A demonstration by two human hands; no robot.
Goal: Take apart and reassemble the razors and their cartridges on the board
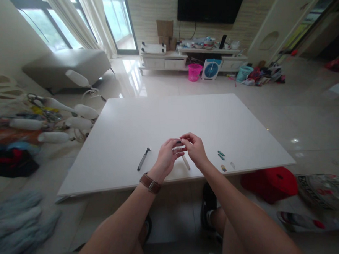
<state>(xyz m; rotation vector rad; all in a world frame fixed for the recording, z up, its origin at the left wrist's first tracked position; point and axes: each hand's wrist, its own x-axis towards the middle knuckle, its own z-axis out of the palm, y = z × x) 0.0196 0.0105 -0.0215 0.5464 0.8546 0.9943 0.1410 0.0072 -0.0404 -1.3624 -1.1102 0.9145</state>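
Note:
Above the near part of the white table (pixel 169 115), my left hand (pixel 166 158) and my right hand (pixel 195 150) meet. Both have their fingertips closed on a small black piece (pixel 179 142), whose kind I cannot make out. Below them a slim white stick-like object (pixel 186 162) lies on the table, partly hidden by my fingers. Left of my hands rests a grey and black razor-like handle (pixel 143 160). To the right lie two green batteries (pixel 221 155), a small yellowish and dark item (pixel 223 168) and a small clear piece (pixel 232 165).
A lamp with several white shades (pixel 80 123) stands close to the table's left edge. Under the near right corner is a red stool (pixel 272 184), beside a printed bag (pixel 328 190). Across the floor are a pink basket (pixel 194 72) and a blue fan (pixel 211 69).

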